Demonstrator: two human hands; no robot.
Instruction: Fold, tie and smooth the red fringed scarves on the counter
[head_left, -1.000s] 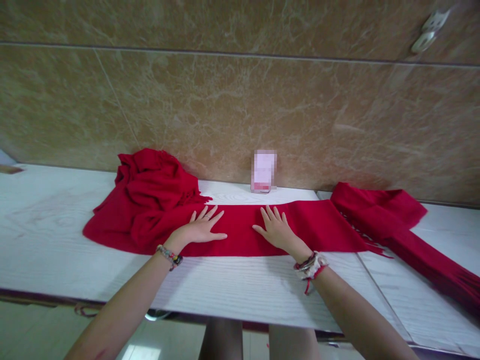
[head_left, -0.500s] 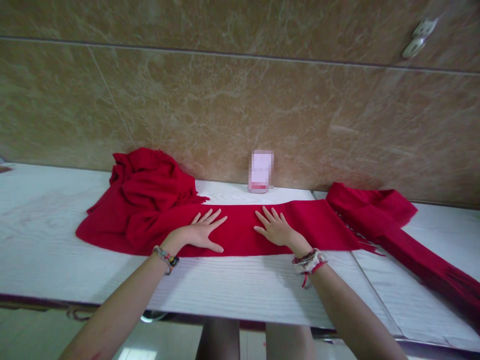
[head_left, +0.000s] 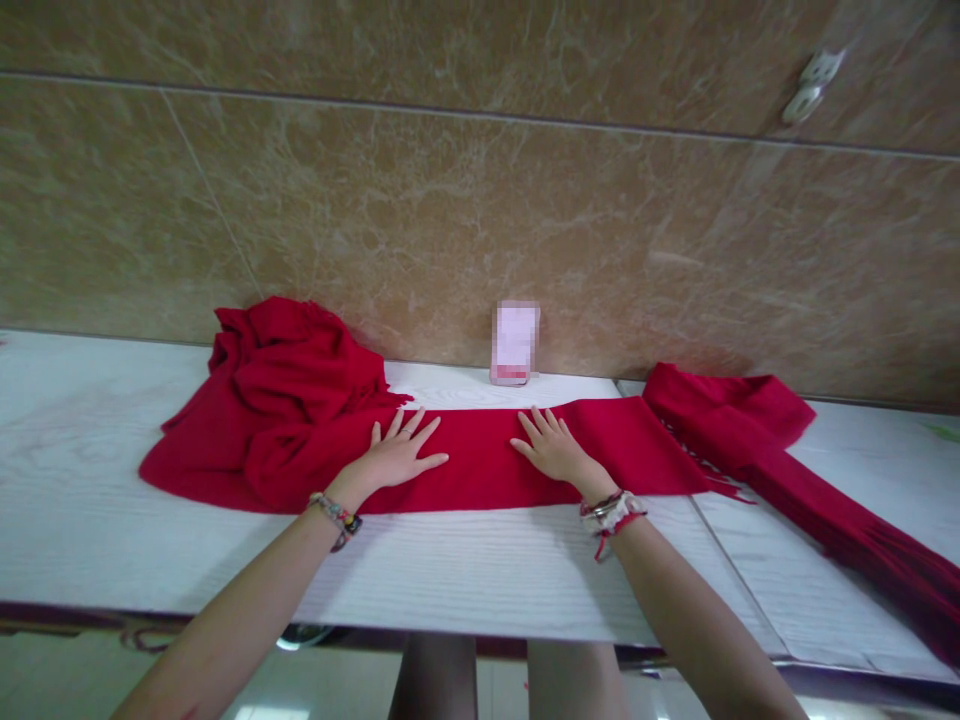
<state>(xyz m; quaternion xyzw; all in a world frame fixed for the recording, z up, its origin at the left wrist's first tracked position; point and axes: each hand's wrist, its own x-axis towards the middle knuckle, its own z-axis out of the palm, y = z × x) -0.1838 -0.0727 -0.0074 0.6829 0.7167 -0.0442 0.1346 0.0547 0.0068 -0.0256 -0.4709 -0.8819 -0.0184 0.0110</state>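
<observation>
A red scarf [head_left: 480, 460] lies along the white tabletop, its middle smoothed into a flat band. Its left portion is heaped in loose folds with a bit of fringe. My left hand [head_left: 394, 455], fingers spread, rests on the band beside that heap. Palm down, my right hand [head_left: 553, 448] lies on the band further right, fingers also apart. Past the band's fringed right end is more red fringed cloth [head_left: 739, 415], folded over and trailing to the lower right; whether it joins the scarf I cannot tell.
A phone-like pink object [head_left: 514, 342], blurred out, leans against the brown marbled wall [head_left: 420, 220]. A white hook [head_left: 814, 85] is fixed higher up at the right. A seam [head_left: 739, 575] crosses the white tabletop [head_left: 480, 570], whose front edge is just before my legs.
My left hand has slid slightly away from me on the scarf, its thumb now higher up the band. My right hand has shifted only a little. The view has moved slightly.
</observation>
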